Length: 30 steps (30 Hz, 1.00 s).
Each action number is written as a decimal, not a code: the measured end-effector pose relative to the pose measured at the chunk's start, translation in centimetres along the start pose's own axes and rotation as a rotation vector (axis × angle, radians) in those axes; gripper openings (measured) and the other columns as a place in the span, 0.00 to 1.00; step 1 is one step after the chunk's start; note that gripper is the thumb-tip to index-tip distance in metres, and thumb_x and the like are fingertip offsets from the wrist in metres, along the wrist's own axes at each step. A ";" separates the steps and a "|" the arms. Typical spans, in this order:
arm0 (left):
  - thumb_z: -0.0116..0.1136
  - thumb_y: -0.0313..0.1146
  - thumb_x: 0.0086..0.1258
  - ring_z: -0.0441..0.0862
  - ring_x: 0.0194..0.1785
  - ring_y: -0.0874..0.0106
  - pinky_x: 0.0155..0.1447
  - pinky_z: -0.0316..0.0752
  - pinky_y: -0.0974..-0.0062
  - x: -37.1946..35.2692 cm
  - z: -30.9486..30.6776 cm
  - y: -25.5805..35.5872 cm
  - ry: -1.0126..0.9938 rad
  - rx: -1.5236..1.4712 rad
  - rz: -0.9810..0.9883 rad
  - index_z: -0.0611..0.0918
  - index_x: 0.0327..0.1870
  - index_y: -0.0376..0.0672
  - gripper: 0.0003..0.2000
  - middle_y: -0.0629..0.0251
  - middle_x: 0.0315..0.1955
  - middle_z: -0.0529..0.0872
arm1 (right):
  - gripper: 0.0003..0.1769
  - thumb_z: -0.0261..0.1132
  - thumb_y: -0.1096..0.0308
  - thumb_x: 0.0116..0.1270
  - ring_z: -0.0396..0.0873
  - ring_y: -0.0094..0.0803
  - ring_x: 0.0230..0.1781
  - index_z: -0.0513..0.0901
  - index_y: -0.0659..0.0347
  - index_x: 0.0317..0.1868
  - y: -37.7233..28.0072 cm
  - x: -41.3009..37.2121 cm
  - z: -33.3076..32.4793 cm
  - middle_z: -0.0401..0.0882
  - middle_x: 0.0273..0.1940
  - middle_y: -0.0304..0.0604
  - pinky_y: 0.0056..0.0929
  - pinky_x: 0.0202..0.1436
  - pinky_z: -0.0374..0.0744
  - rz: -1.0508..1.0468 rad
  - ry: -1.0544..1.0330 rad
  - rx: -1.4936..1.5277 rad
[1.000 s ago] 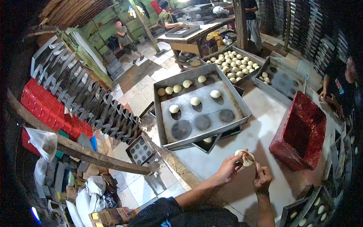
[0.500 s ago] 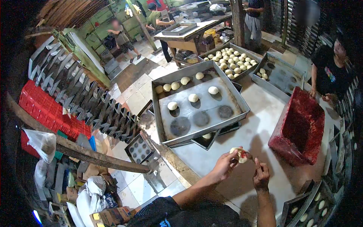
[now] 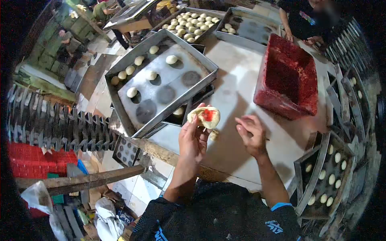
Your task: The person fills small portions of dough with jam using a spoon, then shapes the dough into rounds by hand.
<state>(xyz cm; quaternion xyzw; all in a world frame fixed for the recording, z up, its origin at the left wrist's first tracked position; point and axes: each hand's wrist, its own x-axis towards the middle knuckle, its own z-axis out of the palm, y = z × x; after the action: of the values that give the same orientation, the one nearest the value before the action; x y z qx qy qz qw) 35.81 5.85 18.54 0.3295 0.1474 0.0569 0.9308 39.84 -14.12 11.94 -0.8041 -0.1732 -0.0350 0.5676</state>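
My left hand (image 3: pixel 194 138) holds a flattened piece of dough (image 3: pixel 213 119) with red filling on it, above the near edge of the white table (image 3: pixel 229 90). To the right, my right hand (image 3: pixel 252 135) hovers with its fingers curled; a thin dark thing shows beside its palm, too small to name. Another bit of dough (image 3: pixel 214 135) lies just below the held piece. Beyond my left hand, a metal tray (image 3: pixel 177 102) carries several pale dough balls. A red-stained bin (image 3: pixel 263 86) with red contents stands beyond my right hand.
Farther back are a tray packed with dough balls (image 3: pixel 193 26) and a tray with a few (image 3: pixel 241 36). A co-worker in black (image 3: pixel 299 18) stands at the far right. More trays (image 3: pixel 333 172) sit at the right; a wooden beam (image 3: pixel 88 179) crosses the lower left.
The view has turned to the right. My right hand has moved away from the dough, which now lies opened out in my left hand with the red filling showing.
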 end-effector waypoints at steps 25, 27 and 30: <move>0.58 0.37 0.71 0.70 0.63 0.65 0.65 0.65 0.64 -17.7 -1.3 -0.5 -0.384 0.424 0.589 0.73 0.63 0.36 0.22 0.52 0.60 0.73 | 0.09 0.72 0.69 0.56 0.79 0.41 0.38 0.82 0.64 0.34 -20.3 -10.4 -1.6 0.78 0.36 0.45 0.35 0.41 0.78 -0.603 0.026 -0.030; 0.58 0.38 0.72 0.71 0.63 0.61 0.65 0.66 0.63 -19.9 -1.3 -1.4 -0.303 0.475 0.722 0.78 0.54 0.39 0.15 0.48 0.59 0.74 | 0.18 0.77 0.61 0.54 0.78 0.26 0.27 0.84 0.67 0.35 -20.6 -12.2 -1.7 0.81 0.34 0.42 0.23 0.28 0.76 -0.253 -0.003 0.219; 0.57 0.40 0.73 0.80 0.54 0.55 0.57 0.74 0.61 -23.3 -2.7 -2.0 -0.250 0.902 1.005 0.78 0.46 0.38 0.13 0.44 0.56 0.77 | 0.14 0.75 0.69 0.57 0.79 0.20 0.25 0.85 0.70 0.39 -20.1 -14.8 -2.5 0.84 0.36 0.40 0.17 0.26 0.75 0.157 -0.432 0.543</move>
<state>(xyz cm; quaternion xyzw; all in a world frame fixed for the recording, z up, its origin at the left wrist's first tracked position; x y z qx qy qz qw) 12.88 1.21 20.76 0.7174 -0.1226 0.3766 0.5731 19.90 -13.97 27.21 -0.6235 -0.2300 0.2269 0.7120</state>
